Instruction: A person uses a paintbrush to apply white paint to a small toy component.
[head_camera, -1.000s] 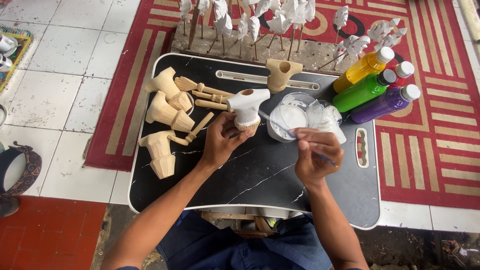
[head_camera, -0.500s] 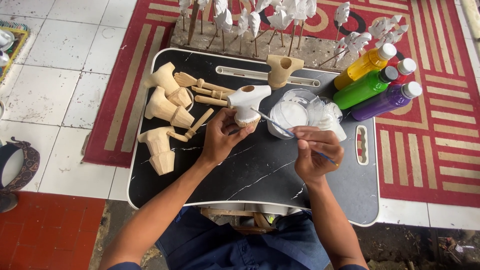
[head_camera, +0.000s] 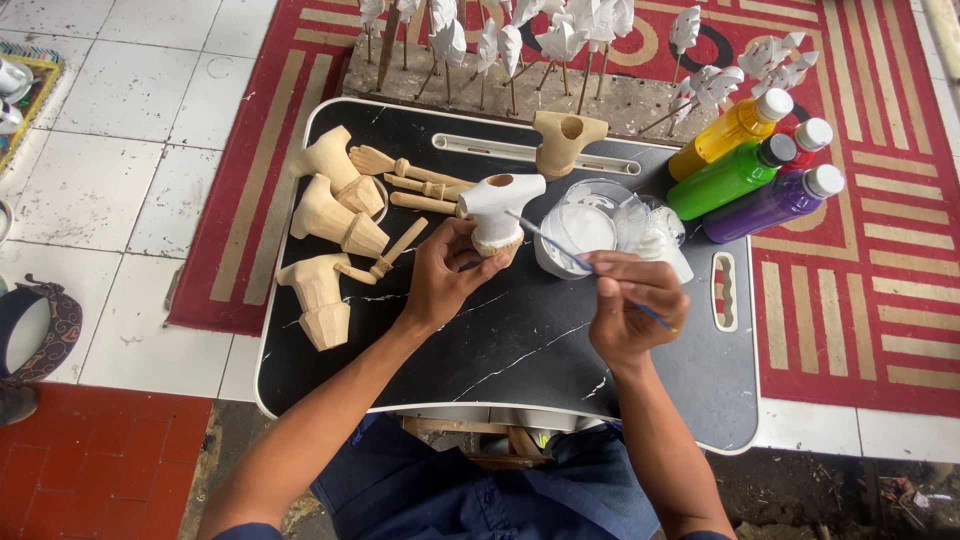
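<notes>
My left hand (head_camera: 447, 273) grips a carved wooden figure body (head_camera: 500, 205), painted white on top with bare wood at its base, above the black lap tray (head_camera: 520, 350). My right hand (head_camera: 630, 305) holds a thin blue paintbrush (head_camera: 570, 255) whose tip touches the white figure's right side. A clear cup of white paint (head_camera: 585, 230) stands just behind the brush, with crumpled clear plastic (head_camera: 655, 235) beside it.
Several unpainted wooden bodies (head_camera: 335, 215) and arms (head_camera: 415, 185) lie on the tray's left; one more (head_camera: 565, 140) stands at the back. Yellow, green, red and purple paint bottles (head_camera: 745, 170) lie at right. White painted pieces on sticks (head_camera: 540, 40) stand behind on a red rug.
The brush has moved from the paint cup side onto the white figure; both hands stay nearly in place.
</notes>
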